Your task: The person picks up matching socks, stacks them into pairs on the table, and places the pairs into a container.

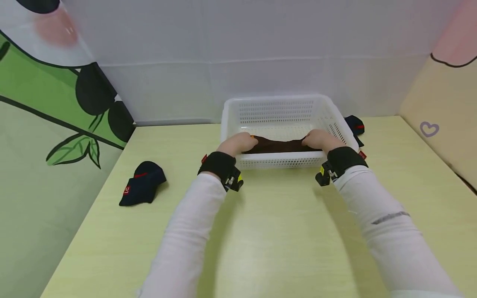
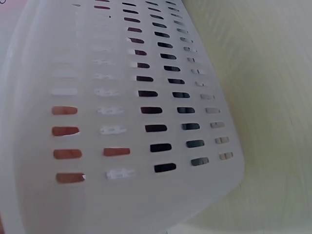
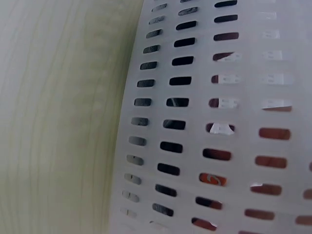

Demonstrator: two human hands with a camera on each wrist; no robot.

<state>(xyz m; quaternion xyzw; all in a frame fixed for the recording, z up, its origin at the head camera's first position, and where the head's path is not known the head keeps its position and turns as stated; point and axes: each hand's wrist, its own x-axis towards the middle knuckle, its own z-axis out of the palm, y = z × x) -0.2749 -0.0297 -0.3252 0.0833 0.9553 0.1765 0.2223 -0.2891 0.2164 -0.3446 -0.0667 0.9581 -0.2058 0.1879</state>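
Inside a white perforated plastic basket (image 1: 281, 162), a dark brown cloth (image 1: 279, 146) stretches sideways between my two hands, close to the basket's front wall. My left hand (image 1: 240, 142) pinches its left end, where a bit of orange shows. The right end is gripped by my right hand (image 1: 320, 139). Both hands reach over the front rim, and their fingertips are partly hidden by the cloth. In the left wrist view the basket wall (image 2: 122, 204) fills most of the picture, with dark and skin-toned patches behind its slots. The right wrist view shows the wall (image 3: 195, 136) likewise, hiding the hand.
A dark navy fabric item with red marks (image 1: 143, 184) lies on the pale wooden table (image 1: 275, 231) to the left. Another navy item with a red mark (image 1: 355, 126) lies right of the basket, partly behind it. A white wall covering (image 1: 167, 91) rises behind the table.
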